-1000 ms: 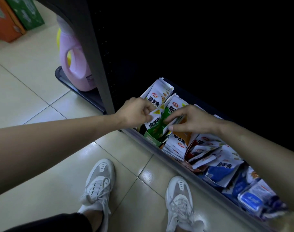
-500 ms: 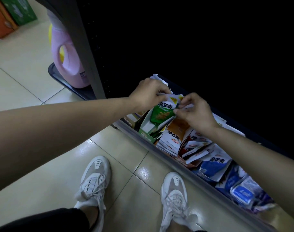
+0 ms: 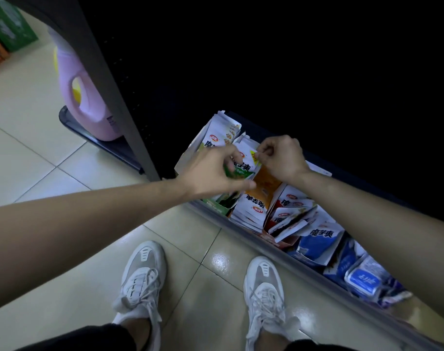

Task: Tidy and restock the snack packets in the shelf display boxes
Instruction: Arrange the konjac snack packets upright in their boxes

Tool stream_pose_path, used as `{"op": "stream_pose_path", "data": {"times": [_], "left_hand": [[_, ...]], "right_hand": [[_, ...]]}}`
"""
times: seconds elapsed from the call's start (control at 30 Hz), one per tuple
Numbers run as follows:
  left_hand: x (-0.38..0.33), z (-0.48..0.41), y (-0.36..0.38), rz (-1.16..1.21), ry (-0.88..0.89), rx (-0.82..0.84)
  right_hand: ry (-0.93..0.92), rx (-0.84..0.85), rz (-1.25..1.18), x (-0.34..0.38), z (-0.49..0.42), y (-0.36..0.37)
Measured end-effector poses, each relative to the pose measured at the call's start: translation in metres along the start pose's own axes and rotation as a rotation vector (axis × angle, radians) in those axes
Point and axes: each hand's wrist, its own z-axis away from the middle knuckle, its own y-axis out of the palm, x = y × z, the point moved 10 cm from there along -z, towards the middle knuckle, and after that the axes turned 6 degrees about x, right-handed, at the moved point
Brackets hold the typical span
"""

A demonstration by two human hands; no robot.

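both hands on one green-and-white packet (image 3: pixel 243 167), held over the left end of the bottom shelf (image 3: pixel 304 273). left hand (image 3: pixel 210 173) is curled round its left side with the thumb under the lower edge. right hand (image 3: pixel 281 158) pinches the top right corner with its fingertips. the two-point hold keeps the packet flat and upright, so i can square it to the green display box (image 3: pixel 215 207) at the shelf's front edge just below. my left hand hides the packet's bottom, so can't tell if it's in the box yet

same-flavour stack (image 3: pixel 220 138) stands toward the shelf's back left corner, likely where this one belongs by colour. along the front edge to the right are orange packets (image 3: pixel 253 206), then red packets (image 3: pixel 291 209), then blue packets (image 3: pixel 319 239). red and blue lean and splay out of their boxes, so they need straightening too; task looks early. pink jug (image 3: pixel 89 110) stands beyond the shelf's left end, not my concern
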Motion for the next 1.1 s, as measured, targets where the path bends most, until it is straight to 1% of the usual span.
{"op": "stream_pose_path", "data": {"times": [0.03, 0.07, 0.1, 0.13, 0.23, 0.37, 0.43, 0.57, 0.63, 0.73, 0.8, 0.87, 0.93, 0.97, 1.03, 1.1], "left_hand": [[-0.002, 0.004, 0.013, -0.046, -0.029, 0.085], [-0.003, 0.006, 0.023, -0.106, -0.035, 0.134], [-0.004, 0.006, 0.027, -0.145, -0.026, 0.139], [-0.004, 0.006, 0.025, -0.152, -0.02, 0.122], [0.009, 0.005, 0.013, -0.077, -0.042, 0.063], [0.029, 0.004, -0.009, -0.07, -0.053, -0.028], [0.031, -0.001, -0.015, -0.067, -0.021, -0.025], [0.005, -0.011, -0.021, -0.1, 0.136, -0.024], [-0.002, -0.018, -0.022, -0.137, 0.138, -0.04], [0.004, -0.027, -0.013, -0.199, 0.091, -0.006], [0.017, -0.029, -0.013, -0.151, 0.037, -0.018], [0.029, -0.03, -0.018, -0.091, -0.023, -0.062], [0.036, -0.029, -0.02, -0.044, -0.067, -0.087], [0.04, -0.029, -0.019, -0.002, -0.084, -0.079], [0.047, -0.029, -0.018, 0.084, -0.099, -0.048], [0.052, -0.03, -0.02, 0.113, -0.095, -0.038]], "right_hand": [[0.019, -0.003, -0.011, -0.004, 0.0, 0.0], [0.03, -0.005, -0.026, -0.006, 0.001, 0.001], [0.034, -0.008, -0.041, -0.007, 0.002, 0.001], [0.031, -0.008, -0.052, -0.006, 0.003, 0.002], [0.012, -0.012, -0.073, -0.003, 0.007, 0.002], [-0.023, -0.036, -0.091, 0.0, 0.013, -0.003], [-0.04, -0.038, -0.092, 0.002, 0.014, -0.004], [-0.053, -0.027, -0.112, 0.005, 0.013, -0.006], [-0.05, -0.016, -0.117, 0.005, 0.013, -0.005], [-0.058, -0.013, -0.139, 0.005, 0.014, -0.009], [-0.094, -0.023, -0.238, 0.013, 0.017, -0.015], [-0.114, 0.059, -0.275, 0.025, 0.02, -0.009], [-0.093, 0.189, -0.162, 0.033, 0.026, 0.008], [-0.076, 0.222, -0.109, 0.033, 0.028, 0.015], [-0.048, 0.182, -0.076, 0.028, 0.029, 0.014], [-0.049, 0.052, -0.066, 0.022, 0.026, -0.005]]}}
